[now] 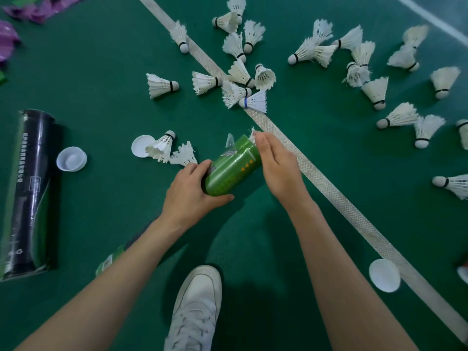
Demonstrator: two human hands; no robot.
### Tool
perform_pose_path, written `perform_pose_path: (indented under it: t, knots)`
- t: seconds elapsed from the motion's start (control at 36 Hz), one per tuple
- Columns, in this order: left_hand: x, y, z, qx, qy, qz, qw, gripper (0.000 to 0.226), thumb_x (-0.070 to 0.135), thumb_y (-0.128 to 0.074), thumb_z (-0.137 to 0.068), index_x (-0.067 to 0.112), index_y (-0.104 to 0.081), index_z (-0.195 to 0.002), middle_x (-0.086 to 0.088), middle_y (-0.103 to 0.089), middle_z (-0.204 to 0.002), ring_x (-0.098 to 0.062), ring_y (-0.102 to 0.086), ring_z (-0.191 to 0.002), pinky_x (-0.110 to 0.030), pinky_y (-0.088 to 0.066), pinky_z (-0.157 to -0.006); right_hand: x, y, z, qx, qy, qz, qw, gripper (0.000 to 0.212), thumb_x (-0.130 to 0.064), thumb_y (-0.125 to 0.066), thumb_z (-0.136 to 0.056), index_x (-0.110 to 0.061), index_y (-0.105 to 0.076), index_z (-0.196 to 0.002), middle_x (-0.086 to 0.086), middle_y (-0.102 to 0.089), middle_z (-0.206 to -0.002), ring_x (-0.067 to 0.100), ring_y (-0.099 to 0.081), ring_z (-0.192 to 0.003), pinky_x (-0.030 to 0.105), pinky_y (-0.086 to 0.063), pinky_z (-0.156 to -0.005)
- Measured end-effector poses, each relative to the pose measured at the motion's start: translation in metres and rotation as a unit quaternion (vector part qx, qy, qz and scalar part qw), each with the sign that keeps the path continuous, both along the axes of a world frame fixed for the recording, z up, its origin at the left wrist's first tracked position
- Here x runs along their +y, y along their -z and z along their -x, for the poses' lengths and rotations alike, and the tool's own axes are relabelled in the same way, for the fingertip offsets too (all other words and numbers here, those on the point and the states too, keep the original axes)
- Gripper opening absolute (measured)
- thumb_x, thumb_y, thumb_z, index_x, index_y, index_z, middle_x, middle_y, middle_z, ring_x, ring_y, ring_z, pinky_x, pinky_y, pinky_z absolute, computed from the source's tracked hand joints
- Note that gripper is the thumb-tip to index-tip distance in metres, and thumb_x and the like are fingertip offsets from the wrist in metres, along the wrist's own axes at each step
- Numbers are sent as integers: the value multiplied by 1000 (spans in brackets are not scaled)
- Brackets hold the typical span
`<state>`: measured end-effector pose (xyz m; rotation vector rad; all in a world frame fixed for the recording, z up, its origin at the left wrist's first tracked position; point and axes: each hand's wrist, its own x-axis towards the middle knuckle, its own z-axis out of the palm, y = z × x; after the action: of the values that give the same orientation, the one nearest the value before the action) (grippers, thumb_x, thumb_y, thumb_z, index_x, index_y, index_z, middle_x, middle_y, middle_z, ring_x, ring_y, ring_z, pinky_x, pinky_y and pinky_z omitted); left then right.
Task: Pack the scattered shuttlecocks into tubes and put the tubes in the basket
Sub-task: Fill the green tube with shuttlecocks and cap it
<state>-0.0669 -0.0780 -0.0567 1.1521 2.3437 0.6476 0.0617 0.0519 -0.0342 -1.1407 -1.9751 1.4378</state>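
Green tube [233, 171] inside left grip [187, 196] (right grip [278, 165] over mouth)

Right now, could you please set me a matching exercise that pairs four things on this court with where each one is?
Things:
1. green tube
2. black tube
3. blue-banded shuttlecock
4. lone white cap

Places:
A. lying on the floor at far left
B. on the white court line
C. in the grip of the left hand
D. beside the line, at lower right

Pairs: 1-C, 2-A, 3-B, 4-D.
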Motion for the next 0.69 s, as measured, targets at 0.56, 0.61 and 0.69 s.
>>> perform_pose_path:
  t: [0.56,0.61,0.69]
  knots:
    - [-38,0,81,10,-154,78,985,67,56,-77,-65,28,-54,-121,3,-51,-97,-18,-50,-90,-32,-39,-71,-17,31,129,29,28,65,997,26,-26,-40,-101,-11,-60,-111,4,-50,-112,6,-46,-93,11,-31,-73]
    - [-46,1,93,14,-177,82,981,64,54,-76,-66,26,-54,-119,1,-51,-97,-18,-49,-88,-31,-36,-70,-20,38,139,6,7,57,998,23,-19,-42,-100,-10,-60,-111,7,-49,-117,10,-46,-98,9,-28,-75]
    - [-53,4,102,9,-205,81,975,64,52,-75,-69,23,-53,-121,0,-50,-99,-17,-46,-86,-30,-35,-70,-25,49,147,-53,-83,43,994,34,-3,-41,-95,-16,-56,-123,6,-42,-131,14,-41,-116,3,-27,-85]
